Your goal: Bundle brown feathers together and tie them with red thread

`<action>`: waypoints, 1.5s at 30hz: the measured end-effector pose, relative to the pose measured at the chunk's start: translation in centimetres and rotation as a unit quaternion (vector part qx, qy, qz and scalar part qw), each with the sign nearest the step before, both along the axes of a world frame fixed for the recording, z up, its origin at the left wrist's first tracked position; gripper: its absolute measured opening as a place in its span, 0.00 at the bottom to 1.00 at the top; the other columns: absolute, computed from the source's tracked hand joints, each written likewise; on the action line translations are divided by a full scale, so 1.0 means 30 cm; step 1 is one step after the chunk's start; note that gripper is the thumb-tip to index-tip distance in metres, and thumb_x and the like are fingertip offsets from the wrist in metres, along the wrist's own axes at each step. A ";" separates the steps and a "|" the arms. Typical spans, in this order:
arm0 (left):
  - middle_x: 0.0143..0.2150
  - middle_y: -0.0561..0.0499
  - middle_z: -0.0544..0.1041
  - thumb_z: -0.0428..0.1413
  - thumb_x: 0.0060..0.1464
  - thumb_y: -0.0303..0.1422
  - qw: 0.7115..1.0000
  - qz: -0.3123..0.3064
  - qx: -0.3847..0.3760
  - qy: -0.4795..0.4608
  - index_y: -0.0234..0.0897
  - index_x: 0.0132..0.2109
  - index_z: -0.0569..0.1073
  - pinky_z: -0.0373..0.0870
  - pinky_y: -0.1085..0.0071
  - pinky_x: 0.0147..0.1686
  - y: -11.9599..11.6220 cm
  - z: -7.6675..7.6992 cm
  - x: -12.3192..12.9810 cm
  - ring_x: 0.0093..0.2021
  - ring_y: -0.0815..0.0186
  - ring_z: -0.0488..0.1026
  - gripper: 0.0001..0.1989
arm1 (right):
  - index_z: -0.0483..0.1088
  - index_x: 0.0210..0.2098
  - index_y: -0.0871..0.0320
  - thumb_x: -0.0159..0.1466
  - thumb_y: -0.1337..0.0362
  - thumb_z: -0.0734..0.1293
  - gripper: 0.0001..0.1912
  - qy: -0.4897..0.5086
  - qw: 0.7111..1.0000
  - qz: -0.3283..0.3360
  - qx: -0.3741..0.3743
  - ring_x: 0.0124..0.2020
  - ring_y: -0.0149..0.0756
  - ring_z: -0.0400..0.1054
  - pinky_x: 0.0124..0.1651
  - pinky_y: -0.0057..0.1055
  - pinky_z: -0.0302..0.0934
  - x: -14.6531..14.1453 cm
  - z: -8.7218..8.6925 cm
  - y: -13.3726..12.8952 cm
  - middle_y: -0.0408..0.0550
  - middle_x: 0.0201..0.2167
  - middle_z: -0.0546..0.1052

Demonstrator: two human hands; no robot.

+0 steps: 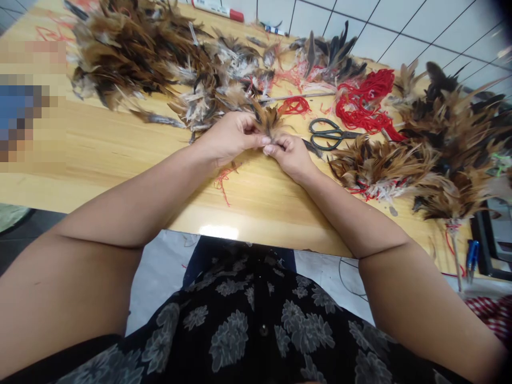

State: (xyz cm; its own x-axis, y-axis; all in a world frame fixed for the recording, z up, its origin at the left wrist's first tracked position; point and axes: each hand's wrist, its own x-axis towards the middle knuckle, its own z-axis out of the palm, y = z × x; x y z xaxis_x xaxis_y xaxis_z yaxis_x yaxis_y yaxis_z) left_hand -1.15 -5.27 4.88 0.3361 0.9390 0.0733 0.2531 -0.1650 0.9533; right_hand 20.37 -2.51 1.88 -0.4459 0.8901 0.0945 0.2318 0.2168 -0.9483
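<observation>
My left hand (236,136) and my right hand (290,154) meet over the wooden table (256,200). Between their pinched fingertips is a small bunch of brown feathers (270,117), tips pointing away from me. Both thumbs press at the bunch's base, close together. Just beyond my left hand lies a heap of loose brown and white feathers (204,104). Black-handled scissors (328,134) rest to the right of my right hand, their blades partly hidden by feathers. A loose tangle of thin red threads (226,181) lies on the table below my left hand.
A large brown feather pile (124,48) covers the back left. Red yarn (370,101) lies at the back right, near tied feather bundles (388,165). A red-capped marker (218,8) sits by the tiled wall (364,26). Blue pens (472,258) are at the right edge.
</observation>
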 end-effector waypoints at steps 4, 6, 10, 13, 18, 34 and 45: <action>0.43 0.49 0.90 0.86 0.58 0.49 0.998 -0.010 -0.032 -0.058 0.46 0.42 0.82 0.83 0.50 0.55 0.014 -0.005 -0.013 0.51 0.49 0.87 0.23 | 0.70 0.27 0.51 0.67 0.45 0.93 0.34 -0.010 0.999 0.021 0.026 0.41 0.40 0.66 0.56 0.42 0.69 0.008 -0.013 0.008 0.41 0.32 0.70; 0.43 0.49 0.91 0.85 0.57 0.46 0.998 -0.022 -0.039 -0.043 0.45 0.42 0.83 0.84 0.49 0.57 0.022 -0.004 -0.018 0.52 0.47 0.87 0.21 | 0.69 0.27 0.51 0.67 0.45 0.93 0.34 -0.015 0.999 0.024 0.037 0.42 0.41 0.66 0.56 0.42 0.69 0.010 -0.019 0.009 0.42 0.32 0.71; 0.42 0.49 0.90 0.83 0.62 0.50 0.999 -0.014 -0.034 -0.013 0.45 0.45 0.85 0.84 0.46 0.61 0.032 0.000 -0.020 0.60 0.41 0.88 0.20 | 0.69 0.29 0.51 0.65 0.43 0.94 0.35 -0.006 1.000 0.001 0.015 0.43 0.41 0.65 0.54 0.40 0.67 0.001 -0.013 0.000 0.41 0.32 0.70; 0.43 0.49 0.90 0.85 0.59 0.55 0.999 -0.002 -0.029 -0.029 0.45 0.45 0.86 0.84 0.44 0.61 0.030 0.006 -0.025 0.60 0.41 0.87 0.25 | 0.69 0.30 0.51 0.63 0.39 0.94 0.37 0.015 1.000 -0.006 0.002 0.43 0.39 0.64 0.51 0.38 0.64 -0.007 0.006 -0.013 0.40 0.32 0.66; 0.45 0.47 0.91 0.86 0.61 0.62 0.999 0.021 -0.014 -0.032 0.43 0.44 0.85 0.83 0.43 0.62 0.022 -0.007 -0.025 0.57 0.43 0.87 0.31 | 0.72 0.32 0.52 0.63 0.31 0.92 0.39 0.036 0.999 0.000 0.007 0.41 0.37 0.64 0.52 0.38 0.65 -0.004 -0.001 -0.011 0.40 0.33 0.69; 0.44 0.49 0.88 0.85 0.65 0.43 0.986 0.093 0.127 -0.058 0.46 0.47 0.82 0.87 0.51 0.58 0.126 -0.099 -0.050 0.55 0.46 0.89 0.19 | 0.76 0.34 0.50 0.74 0.25 0.81 0.37 0.047 0.998 0.007 0.049 0.51 0.45 0.78 0.70 0.50 0.77 0.024 -0.070 0.026 0.46 0.39 0.80; 0.46 0.51 0.83 0.79 0.64 0.56 0.919 0.157 0.307 0.192 0.47 0.43 0.80 0.79 0.55 0.50 0.233 -0.101 -0.220 0.41 0.56 0.72 0.23 | 0.72 0.38 0.50 0.74 0.18 0.76 0.41 0.097 0.994 -0.040 0.006 0.57 0.47 0.81 0.61 0.45 0.83 0.045 -0.051 0.027 0.48 0.41 0.79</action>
